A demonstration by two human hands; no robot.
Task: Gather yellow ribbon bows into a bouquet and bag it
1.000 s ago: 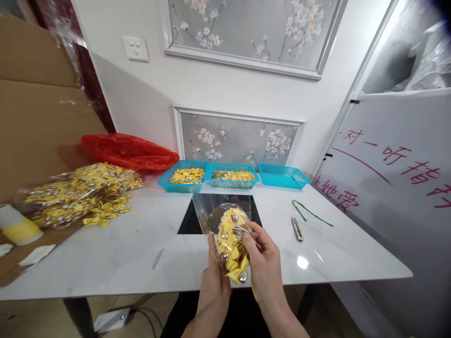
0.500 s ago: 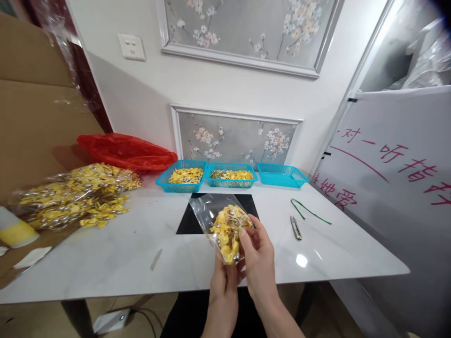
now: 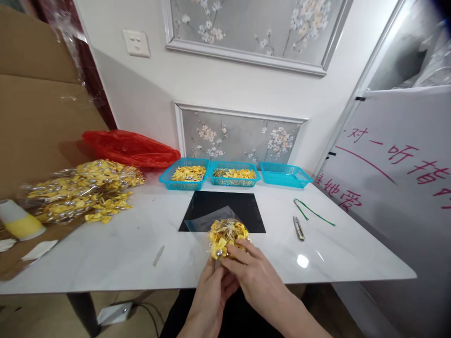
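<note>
1. We see yellow bows (image 3: 219, 245) with silver beads (image 3: 219, 253), and our bag (image 3: 205, 221) is clear.
2. Our mat (image 3: 225, 201) is plain black; our table (image 3: 183, 263) is white, faintly marbled grey.
3. Our baskets (image 3: 287, 179) are turquoise.
4. We have a red sack (image 3: 132, 150), a green cord (image 3: 319, 217) and a yellow-and-white cup (image 3: 21, 223).
5. We see grey panels (image 3: 237, 136) with white and peach blossoms.
6. Our whiteboard (image 3: 380, 225) carries magenta writing (image 3: 401, 154).

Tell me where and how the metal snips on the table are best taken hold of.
Probably by the broader near part of the snips, from above and the near side, thumb and finger across its long edges. They lie flat, narrower end pointing away from the person, so the broad part faces the reach. The right hand, the nearer one, is on the bag of yellow pieces.
</note>
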